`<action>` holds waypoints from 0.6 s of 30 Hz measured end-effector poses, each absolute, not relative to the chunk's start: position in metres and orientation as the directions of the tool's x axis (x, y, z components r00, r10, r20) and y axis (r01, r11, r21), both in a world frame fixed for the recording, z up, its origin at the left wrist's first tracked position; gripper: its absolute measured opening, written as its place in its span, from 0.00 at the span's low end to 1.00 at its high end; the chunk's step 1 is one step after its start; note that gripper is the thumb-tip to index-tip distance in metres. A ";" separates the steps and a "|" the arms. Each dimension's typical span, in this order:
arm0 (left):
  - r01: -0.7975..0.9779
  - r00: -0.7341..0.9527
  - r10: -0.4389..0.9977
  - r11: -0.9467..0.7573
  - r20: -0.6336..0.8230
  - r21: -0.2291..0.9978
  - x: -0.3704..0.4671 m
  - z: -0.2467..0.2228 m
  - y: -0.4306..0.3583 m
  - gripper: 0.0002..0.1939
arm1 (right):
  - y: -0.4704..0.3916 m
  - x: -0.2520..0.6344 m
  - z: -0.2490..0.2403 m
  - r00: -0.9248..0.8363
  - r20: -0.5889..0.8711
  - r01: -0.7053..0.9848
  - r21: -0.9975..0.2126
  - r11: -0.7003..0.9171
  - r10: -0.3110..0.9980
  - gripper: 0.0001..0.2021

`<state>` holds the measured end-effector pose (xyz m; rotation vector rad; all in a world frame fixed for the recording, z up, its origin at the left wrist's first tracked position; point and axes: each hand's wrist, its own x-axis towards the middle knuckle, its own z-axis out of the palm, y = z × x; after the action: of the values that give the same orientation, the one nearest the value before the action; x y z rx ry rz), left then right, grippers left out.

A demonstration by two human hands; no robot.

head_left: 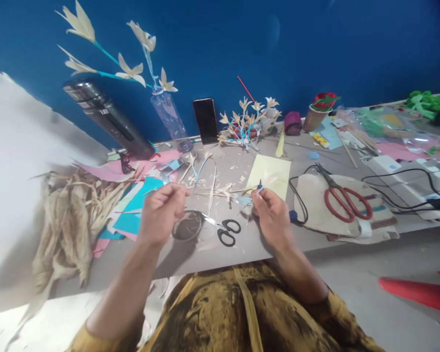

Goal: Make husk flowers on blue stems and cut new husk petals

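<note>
My left hand [165, 210] is raised over the table with its fingers closed together; whatever they hold, if anything, is hidden. Across from it, my right hand [273, 215] pinches a small light blue strip [244, 200] between thumb and fingers. A dark blue pointed tip [260, 184] shows just above those fingertips. Between the hands lie small scissors [220, 227] with black handles, beside a roll of clear tape [187, 227]. Dried husk scraps [223, 192] and small husk flowers on blue stems [197, 168] are strewn behind them. Yellow paper [275, 171] lies behind my right hand.
Dried husks [66, 225] and blue paper [137, 210] lie at left. A dark flask [110, 120], a bottle [170, 120] holding husk flowers, a phone [205, 121] and a flower bunch [245, 127] stand along the wall. Red-handled scissors [346, 200] and a power strip [399, 181] are at right.
</note>
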<state>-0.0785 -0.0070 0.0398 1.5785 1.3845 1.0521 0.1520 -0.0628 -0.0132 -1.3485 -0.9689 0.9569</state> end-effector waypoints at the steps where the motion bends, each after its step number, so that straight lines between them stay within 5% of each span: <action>1: 0.466 0.079 0.982 -0.187 0.169 0.865 -0.085 0.041 -0.005 0.14 | -0.063 0.154 -0.013 0.309 0.008 -0.019 -1.000 0.015 0.951 0.19; 5: 0.766 0.211 0.910 -0.380 0.356 0.518 -0.089 0.042 -0.009 0.12 | -0.065 0.154 -0.013 0.204 0.044 -0.118 -0.991 0.069 0.978 0.18; 9: 0.713 0.104 0.916 -0.341 0.388 0.612 -0.074 0.038 -0.013 0.16 | -0.067 0.151 -0.013 0.138 0.082 -0.200 -0.974 0.109 0.987 0.17; 12: 0.602 0.299 0.894 -0.447 0.332 0.662 -0.058 0.035 -0.007 0.16 | -0.066 0.151 -0.014 0.081 0.093 -0.309 -0.944 0.113 0.992 0.16; 15: 0.401 0.534 0.843 -0.319 0.064 0.859 -0.034 0.032 -0.004 0.32 | -0.065 0.150 -0.012 0.031 0.086 -0.410 -0.908 0.091 0.996 0.15; 18: 0.323 0.671 0.741 -0.266 -0.021 0.908 -0.013 0.031 0.000 0.21 | -0.066 0.151 -0.008 -0.003 0.060 -0.482 -0.875 0.051 0.998 0.17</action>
<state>-0.0132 0.0000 0.0310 1.8580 0.8395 0.5102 0.1506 -0.0656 -0.0082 -0.7848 -0.8706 1.3770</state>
